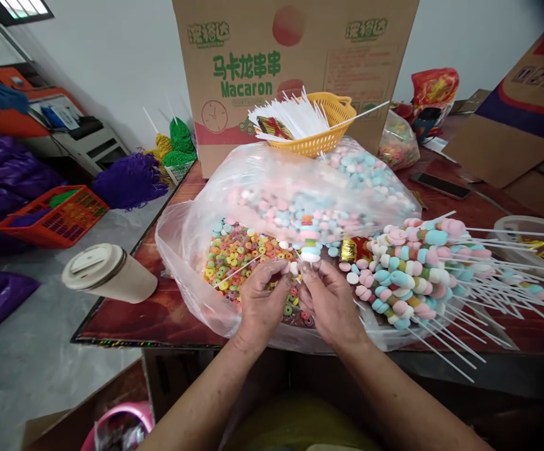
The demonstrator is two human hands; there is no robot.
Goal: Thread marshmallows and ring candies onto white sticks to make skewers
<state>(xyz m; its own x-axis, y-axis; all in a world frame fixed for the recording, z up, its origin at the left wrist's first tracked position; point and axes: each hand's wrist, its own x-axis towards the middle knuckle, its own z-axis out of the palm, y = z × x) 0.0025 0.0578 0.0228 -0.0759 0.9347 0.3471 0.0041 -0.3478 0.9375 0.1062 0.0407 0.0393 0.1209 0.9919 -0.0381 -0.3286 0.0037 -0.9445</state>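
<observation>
My left hand (263,291) pinches a small pale marshmallow (293,268) between thumb and fingertips. Close beside it, my right hand (329,299) is closed round the lower end of a candy skewer (309,241), which stands upright with white, pink, green and orange pieces on it. The stick itself is mostly hidden by my fingers. Under and left of my hands lie many colourful ring candies (244,250). Behind them, a clear plastic bag (253,169) covers a heap of pink, blue and white marshmallows (366,169). Finished-looking marshmallow skewers (408,275) are piled to the right.
A yellow basket (333,134) of white sticks (295,119) sits on the bag, before a large cardboard box (253,37). A lidded cup (112,272) leans at the table's left edge. A phone (441,185) and a clear tub (530,228) are at right.
</observation>
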